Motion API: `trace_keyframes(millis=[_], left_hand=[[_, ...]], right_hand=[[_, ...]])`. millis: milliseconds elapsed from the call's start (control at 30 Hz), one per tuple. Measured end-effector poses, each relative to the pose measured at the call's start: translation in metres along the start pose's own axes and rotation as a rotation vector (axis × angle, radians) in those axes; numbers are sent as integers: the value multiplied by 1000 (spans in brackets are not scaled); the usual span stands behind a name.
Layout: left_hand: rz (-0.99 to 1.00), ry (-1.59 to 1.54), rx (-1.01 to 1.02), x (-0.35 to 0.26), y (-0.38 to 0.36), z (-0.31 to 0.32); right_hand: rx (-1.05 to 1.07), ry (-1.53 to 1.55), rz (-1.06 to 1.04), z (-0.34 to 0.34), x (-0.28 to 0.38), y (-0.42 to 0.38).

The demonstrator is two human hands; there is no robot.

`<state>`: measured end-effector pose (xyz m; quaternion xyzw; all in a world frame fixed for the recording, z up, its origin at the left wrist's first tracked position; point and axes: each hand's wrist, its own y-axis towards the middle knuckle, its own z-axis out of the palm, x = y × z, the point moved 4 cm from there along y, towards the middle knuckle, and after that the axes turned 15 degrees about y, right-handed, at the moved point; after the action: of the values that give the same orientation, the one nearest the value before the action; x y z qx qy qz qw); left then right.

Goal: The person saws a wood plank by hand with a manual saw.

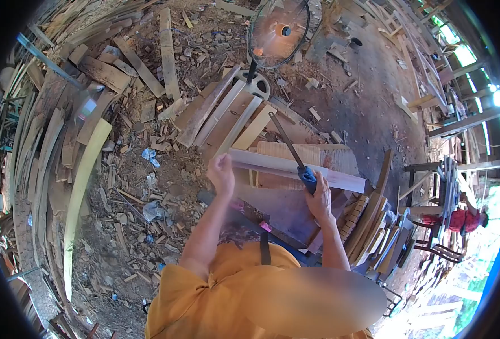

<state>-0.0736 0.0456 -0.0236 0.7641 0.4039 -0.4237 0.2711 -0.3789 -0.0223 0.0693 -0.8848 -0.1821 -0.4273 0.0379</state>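
Note:
A long, pale wooden plank [295,168] lies crosswise over the low work surface in front of me. At its left end my left hand [221,174] is closed, with the fingers curled around that end; the fingertips are partly hidden. My right hand [320,199] is wrapped around the blue handle of a long-bladed hand tool [288,142], over the plank's right half. Its narrow dark blade slants up and away to the left, past the plank's far edge. Whether it is a file or a saw cannot be made out. Other wooden strips [241,125] lie beyond the plank.
A round-caged fan [279,31] stands past the work surface on a pale base [253,85]. Stacked boards [368,223] lean at the right. Wood scraps litter the ground, and a long curved strip [83,198] lies left. A person in red [459,222] is far right.

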Motion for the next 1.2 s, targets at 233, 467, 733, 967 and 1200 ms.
trace_keyframes(millis=[233, 467, 733, 967, 1200], left_hand=[[31, 52, 10, 0, 2, -1], [99, 80, -43, -6, 1, -2], [76, 104, -47, -7, 1, -3], [66, 165, -35, -6, 1, -2], [85, 154, -53, -9, 0, -3]], right_hand=[[31, -2, 45, -1, -1, 0], [8, 9, 56, 0, -6, -1], [-236, -135, 4, -5, -24, -3], [-293, -180, 250, -17, -58, 2], [-373, -189, 82, -17, -51, 6]])
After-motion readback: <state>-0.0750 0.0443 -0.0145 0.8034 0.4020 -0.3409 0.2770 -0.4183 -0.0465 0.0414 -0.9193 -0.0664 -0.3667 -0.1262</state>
